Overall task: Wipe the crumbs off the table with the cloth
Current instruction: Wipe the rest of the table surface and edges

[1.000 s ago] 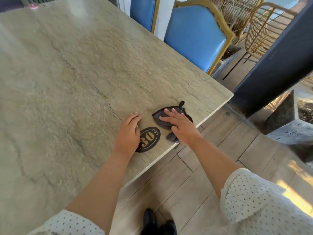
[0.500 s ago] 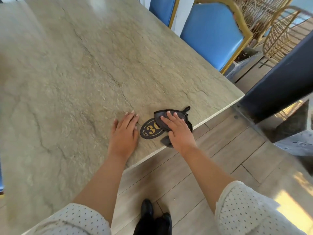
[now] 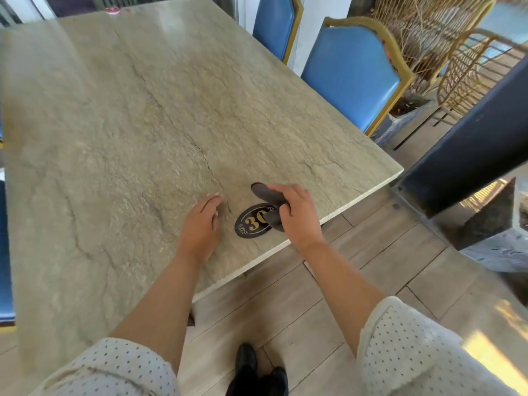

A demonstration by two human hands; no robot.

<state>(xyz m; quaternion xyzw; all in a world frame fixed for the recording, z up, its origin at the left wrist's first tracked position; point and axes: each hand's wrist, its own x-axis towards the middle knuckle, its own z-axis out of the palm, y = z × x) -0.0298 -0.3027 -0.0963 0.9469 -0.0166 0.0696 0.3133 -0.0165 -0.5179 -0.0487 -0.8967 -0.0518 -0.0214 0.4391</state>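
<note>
I am seeing my right hand (image 3: pixel 297 212) curling its fingers round the cloth (image 3: pixel 267 194) and gripping it just above the counter (image 3: pixel 128 124), near the edge closest to me and toward its right corner. The cloth is looking dark, almost black, and is bunching into a thick roll. One rounded end is poking out past the fingertips, and the other end is hanging below the thumb, covering the right edge of an oval number plaque (image 3: pixel 250 224) that is showing a gold "30". I cannot tell whether the cloth is touching the stone-patterned surface. My left hand (image 3: pixel 203 224) is resting palm down on the counter just left of the plaque, its fingers lying loosely together and holding nothing. Two blue chairs (image 3: pixel 348 72) are standing along the far side.
</note>
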